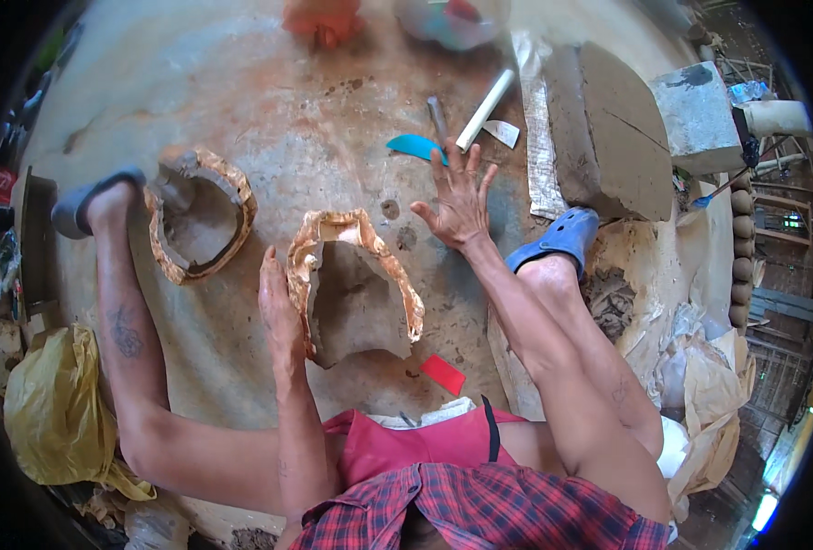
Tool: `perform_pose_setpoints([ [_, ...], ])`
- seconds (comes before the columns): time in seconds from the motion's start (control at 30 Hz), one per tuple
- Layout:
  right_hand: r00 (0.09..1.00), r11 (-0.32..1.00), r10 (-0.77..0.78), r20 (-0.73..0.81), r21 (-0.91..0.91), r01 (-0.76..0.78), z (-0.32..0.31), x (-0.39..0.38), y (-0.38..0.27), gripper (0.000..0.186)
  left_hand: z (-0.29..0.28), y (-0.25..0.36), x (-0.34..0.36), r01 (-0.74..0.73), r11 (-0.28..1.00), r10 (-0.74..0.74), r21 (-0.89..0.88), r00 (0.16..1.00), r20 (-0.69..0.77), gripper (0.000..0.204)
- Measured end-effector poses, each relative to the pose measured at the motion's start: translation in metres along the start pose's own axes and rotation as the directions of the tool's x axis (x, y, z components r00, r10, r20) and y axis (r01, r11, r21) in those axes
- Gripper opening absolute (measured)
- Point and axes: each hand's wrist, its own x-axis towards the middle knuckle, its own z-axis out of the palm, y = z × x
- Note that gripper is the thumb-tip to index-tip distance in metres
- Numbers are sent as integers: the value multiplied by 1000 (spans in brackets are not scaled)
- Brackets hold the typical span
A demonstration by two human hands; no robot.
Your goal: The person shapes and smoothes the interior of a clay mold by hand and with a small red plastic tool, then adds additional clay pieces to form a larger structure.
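So the left hand (280, 298) was edge-on with fingers straight, right beside the arched, rough-rimmed piece (377, 246) between the legs (couldn't tell if touching), while the right hand (461, 200) was spread wide near the blue strip (414, 147).

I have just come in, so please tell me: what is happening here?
The left hand is held along the left side of an arch-shaped piece. The right hand is spread open, fingertips near a blue curved strip and a white rod. A ring-shaped piece lies farther left.
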Motion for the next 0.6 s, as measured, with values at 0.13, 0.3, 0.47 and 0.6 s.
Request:
perform_pose_setpoints([
  [0.13,988,989,47,-148,145,-26,-25,32,-18,108,-8,-2,-9,101,992,-104,-76,994,-39,65],
  [0.3,994,978,-110,-24,-180,104,4,-6,-5,103,-1,-15,-3,58,987,-51,-151,997,52,67],
  [0.47,975,978,9,-223,207,39,-22,23,-26,102,-9,3,-10,66,997,-67,-37,998,-16,67],
  [0.6,998,998,56,-2,-22,-56,12,-7,13,107,3,2,-12,115,991,-114,-67,993,12,68],
])
